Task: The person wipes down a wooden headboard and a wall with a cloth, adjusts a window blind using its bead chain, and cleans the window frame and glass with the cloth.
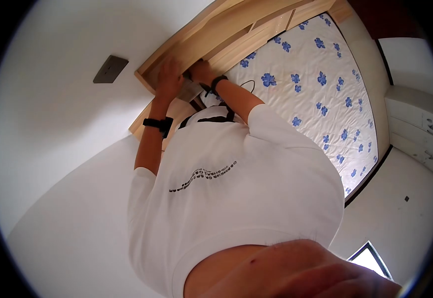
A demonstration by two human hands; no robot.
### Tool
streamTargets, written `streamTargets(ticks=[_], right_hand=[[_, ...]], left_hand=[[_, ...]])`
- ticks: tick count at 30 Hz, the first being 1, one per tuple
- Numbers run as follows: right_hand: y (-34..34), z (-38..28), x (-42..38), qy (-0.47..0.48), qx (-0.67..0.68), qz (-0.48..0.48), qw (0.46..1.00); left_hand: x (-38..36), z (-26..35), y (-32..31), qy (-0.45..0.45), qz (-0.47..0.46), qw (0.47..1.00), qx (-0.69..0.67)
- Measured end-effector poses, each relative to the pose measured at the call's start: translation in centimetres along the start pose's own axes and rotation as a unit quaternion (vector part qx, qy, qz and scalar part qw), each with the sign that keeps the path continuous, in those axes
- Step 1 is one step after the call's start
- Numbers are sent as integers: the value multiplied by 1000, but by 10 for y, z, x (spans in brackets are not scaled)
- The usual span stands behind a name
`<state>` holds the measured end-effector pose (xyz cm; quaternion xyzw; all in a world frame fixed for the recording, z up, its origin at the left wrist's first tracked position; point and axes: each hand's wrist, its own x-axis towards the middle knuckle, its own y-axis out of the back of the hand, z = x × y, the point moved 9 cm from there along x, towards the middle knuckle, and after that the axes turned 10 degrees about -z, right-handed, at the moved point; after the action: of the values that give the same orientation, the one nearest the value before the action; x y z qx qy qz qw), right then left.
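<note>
My left hand [169, 79] lies at the wooden headboard shelf [196, 44], its fingers stretched along the inside of the ledge. A dark band with a small device [161, 125] circles that wrist. Close beside it, my right hand [202, 72] reaches into the same wooden recess. Its fingers curl down around something dark, mostly hidden by the hand and shadow. The right wrist wears a black band [218, 82]. Between the forearms, a greyish flat surface and dark straps show in part below the hands.
A bed [308, 87] with a white sheet and blue flowers spreads to the right. A thin black cable [250, 82] loops onto it. A dark switch plate [110, 69] is on the left wall. White drawers [410, 119] stand far right, and a small window [373, 259] shows lower right.
</note>
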<state>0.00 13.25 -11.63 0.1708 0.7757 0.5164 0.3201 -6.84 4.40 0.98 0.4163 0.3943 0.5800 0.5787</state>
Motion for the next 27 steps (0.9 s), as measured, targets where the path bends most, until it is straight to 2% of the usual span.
streamTargets(ticks=[3, 4, 5, 7, 8, 10, 11, 12, 14, 16, 17, 18, 20, 21, 22, 24, 25, 27], right_hand=[[1, 88, 9, -94, 81, -44, 991], [3, 124, 12, -123, 106, -9, 987], [-3, 130, 4, -136, 47, 8, 990], [21, 201, -10, -158, 126, 63, 977], [19, 227, -22, -150, 116, 23, 982], [14, 238, -44, -129, 128, -4, 983], [28, 264, -44, -138, 132, 11, 981], [20, 263, -51, -114, 129, -6, 985], [31, 295, -48, -93, 126, -2, 988], [45, 339, -71, -195, 247, 99, 944], [48, 366, -60, -266, 285, 90, 917], [40, 365, -68, -267, 286, 87, 916], [74, 354, -30, -98, 272, 203, 936], [64, 359, -24, -119, 287, 176, 934], [73, 347, -18, -111, 279, 58, 952], [65, 346, 6, -108, 185, 29, 976], [62, 350, 7, -111, 187, 28, 976], [74, 362, 14, -101, 131, 93, 982]], left_hand=[[7, 5, -1, 2, -5, 1000, 8], [12, 9, -2, 4, -7, 1000, 13], [7, 14, -6, 10, -5, 1000, 9], [28, 22, -8, 11, -6, 1000, 22], [47, 27, -16, -16, -13, 1000, 23], [59, 42, -27, -33, -25, 999, 13], [92, 56, -27, -71, 6, 997, 25], [94, 71, -22, -92, 28, 995, 30], [146, 92, -21, -110, 22, 993, 17], [173, 120, -21, -117, 11, 993, -4], [202, 133, -17, -127, 27, 991, -26], [208, 149, -21, -138, 26, 988, -60], [247, 174, -22, -138, 34, 989, -43], [251, 186, -29, -145, 23, 988, -47], [260, 187, -33, -142, 24, 988, -46], [280, 196, -53, -174, 4, 981, -82], [282, 196, -60, -175, 1, 981, -83], [294, 190, -69, -155, -23, 988, -13]])
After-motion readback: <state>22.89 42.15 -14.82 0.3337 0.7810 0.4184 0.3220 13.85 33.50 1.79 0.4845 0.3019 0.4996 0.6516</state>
